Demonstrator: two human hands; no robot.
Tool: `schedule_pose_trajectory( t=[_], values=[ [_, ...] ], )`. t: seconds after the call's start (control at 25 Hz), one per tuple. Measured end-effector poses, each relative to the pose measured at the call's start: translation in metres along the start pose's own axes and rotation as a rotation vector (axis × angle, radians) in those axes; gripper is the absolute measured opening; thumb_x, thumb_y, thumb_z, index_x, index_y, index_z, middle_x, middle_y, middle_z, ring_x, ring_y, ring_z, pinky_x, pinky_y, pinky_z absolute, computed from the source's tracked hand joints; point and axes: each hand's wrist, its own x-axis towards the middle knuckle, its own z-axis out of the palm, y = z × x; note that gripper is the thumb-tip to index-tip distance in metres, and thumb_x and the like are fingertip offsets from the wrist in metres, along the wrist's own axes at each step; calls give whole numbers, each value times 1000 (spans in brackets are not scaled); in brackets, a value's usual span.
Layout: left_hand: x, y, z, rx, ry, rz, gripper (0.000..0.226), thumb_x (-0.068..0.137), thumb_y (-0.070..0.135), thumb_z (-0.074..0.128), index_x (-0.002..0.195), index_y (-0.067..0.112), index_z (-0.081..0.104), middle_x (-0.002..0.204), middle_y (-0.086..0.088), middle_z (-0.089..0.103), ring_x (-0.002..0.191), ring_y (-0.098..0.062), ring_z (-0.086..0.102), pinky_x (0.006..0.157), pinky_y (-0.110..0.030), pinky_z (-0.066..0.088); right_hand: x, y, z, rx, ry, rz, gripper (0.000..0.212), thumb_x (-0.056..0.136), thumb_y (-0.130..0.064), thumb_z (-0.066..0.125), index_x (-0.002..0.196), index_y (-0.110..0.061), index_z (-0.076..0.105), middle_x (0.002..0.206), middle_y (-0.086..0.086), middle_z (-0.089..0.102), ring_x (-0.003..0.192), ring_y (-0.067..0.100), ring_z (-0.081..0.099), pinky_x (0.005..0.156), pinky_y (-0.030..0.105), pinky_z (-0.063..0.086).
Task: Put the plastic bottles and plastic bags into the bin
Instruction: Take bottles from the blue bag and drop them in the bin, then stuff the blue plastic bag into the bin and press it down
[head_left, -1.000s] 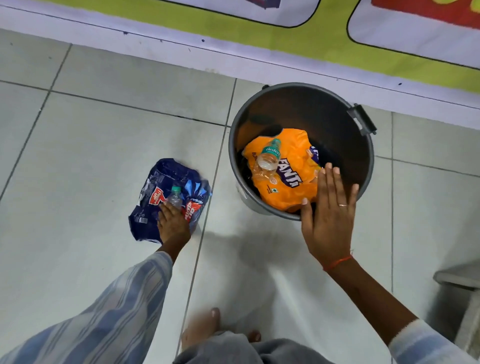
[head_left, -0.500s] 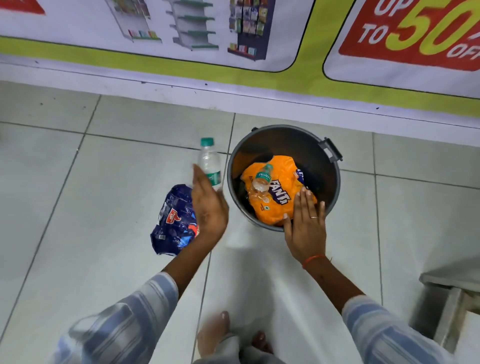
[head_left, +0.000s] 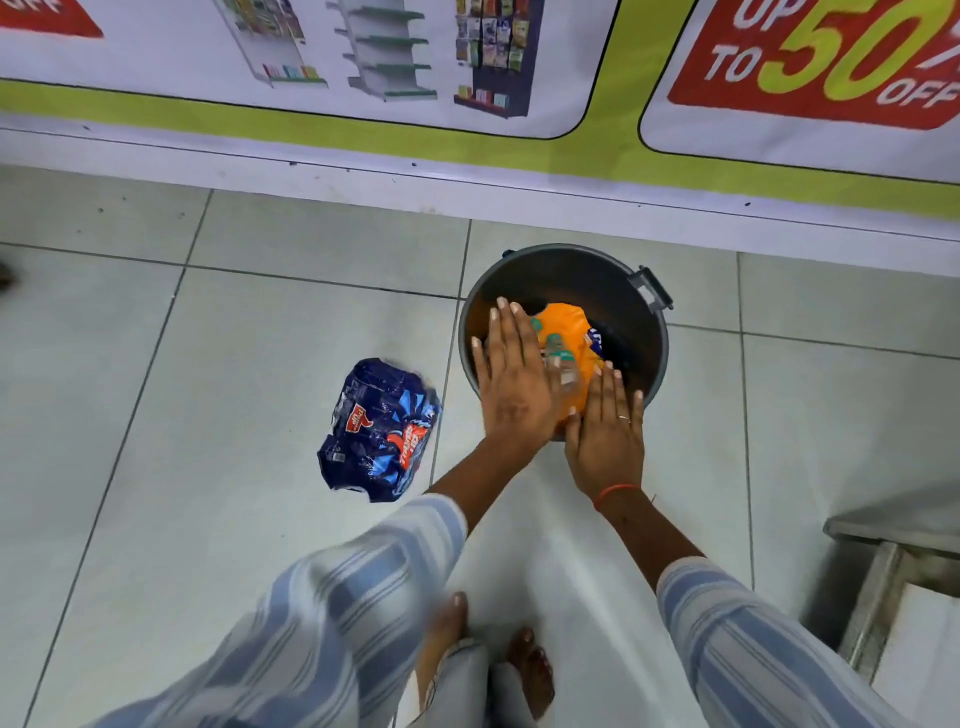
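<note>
A round dark grey plastic bin (head_left: 644, 332) stands on the pale tiled floor (head_left: 208, 415) right of the frame's centre, just below a printed wall banner (head_left: 597, 130). Inside it lie a crumpled orange plastic bag (head_left: 566, 325) and a clear plastic bottle with a green label (head_left: 563, 364), blurred. The left hand (head_left: 511, 382) is spread flat over the bin's near left rim, its grip released, fingers straight. The right hand (head_left: 608, 431) lies flat at the near rim, grip likewise released. A crumpled dark blue plastic bag (head_left: 376, 431) lies on the floor left of the bin.
</note>
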Motion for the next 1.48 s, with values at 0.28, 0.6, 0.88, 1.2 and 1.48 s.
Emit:
schedule_pose_trajectory(
  t=[0.28,0.6,0.88,1.2,1.48],
  values=[
    [-56,-144,52,260,-20,-93,66,98,44,18,149,7,0,160,-15,7,148,-28,4,119,-48,5,13,-17,17,-105,24,-137,63,96,-40,18,147,-2,23,155,19,28,146,32,23,120,53,19],
    [-53,-233,151,268,-192,-317,83,84,53,-22,148,3,-6,160,-17,0,148,-32,-2,118,-51,-3,15,-8,41,-100,194,-181,65,97,-46,16,146,-6,26,154,16,33,145,29,26,119,49,15],
    [-42,-265,212,137,-304,-368,75,98,17,43,145,-5,-13,158,-24,-11,147,-38,-7,121,-50,12,16,-5,50,-47,311,-211,67,97,-52,9,148,-9,19,156,13,29,146,24,21,123,35,-2],
    [-21,-222,107,-202,-27,-405,61,94,-4,38,148,5,13,149,-25,35,132,-41,42,108,-52,38,13,-13,33,-107,114,-168,71,97,-51,7,146,-4,28,153,16,34,144,30,28,119,50,19],
    [-13,-92,-64,-506,260,-354,58,83,63,54,134,36,46,121,11,63,100,1,62,58,-3,50,-1,-18,-28,-25,-80,-84,88,91,-53,-16,145,0,27,153,20,31,145,33,25,120,48,19]
  ],
)
